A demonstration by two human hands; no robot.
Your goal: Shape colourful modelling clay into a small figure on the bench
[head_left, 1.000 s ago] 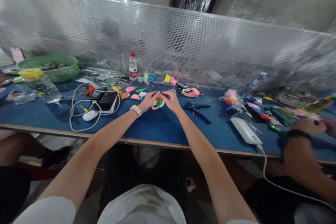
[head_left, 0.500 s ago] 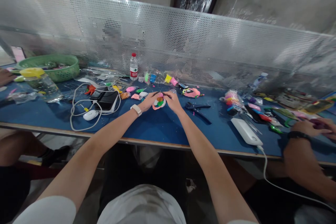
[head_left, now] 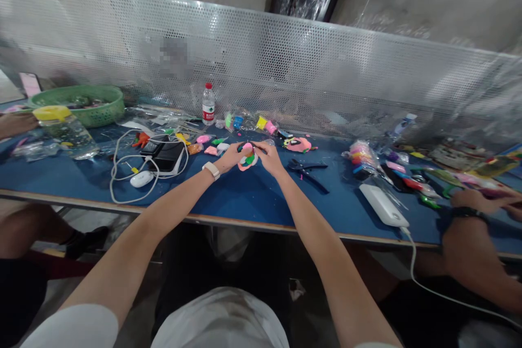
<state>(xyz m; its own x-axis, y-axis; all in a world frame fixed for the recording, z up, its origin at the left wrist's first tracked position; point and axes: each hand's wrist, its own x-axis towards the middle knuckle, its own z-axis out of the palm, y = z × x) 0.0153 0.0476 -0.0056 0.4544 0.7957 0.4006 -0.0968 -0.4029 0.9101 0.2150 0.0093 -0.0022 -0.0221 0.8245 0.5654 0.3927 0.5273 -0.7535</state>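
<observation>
Head view; clock face centred on the clay piece [head_left: 249, 161]. Left hand [head_left: 229, 158] and right hand [head_left: 269, 158] hold it between them, fingers drawn in, over the tabletop [head_left: 230, 198]. Change: its pink top [head_left: 248, 147], mostly covered one second ago, shows plainly at twelve. Judgement: grip shifted, upper part being worked. Pliers [head_left: 306, 165] near four; bottle [head_left: 208, 107] at eleven.

Along the near edge of the bench [head_left: 240, 198], a bare stretch lies between the looped cable [head_left: 113, 174] on the left and the white box [head_left: 382, 205] on the right. Pliers [head_left: 300, 167] block the way just right of the right hand [head_left: 268, 157]. Ahead, the bottle [head_left: 208, 107] stands before the metal screen [head_left: 285, 60]; gaps among the wrappers [head_left: 157, 114] are hard to judge.
</observation>
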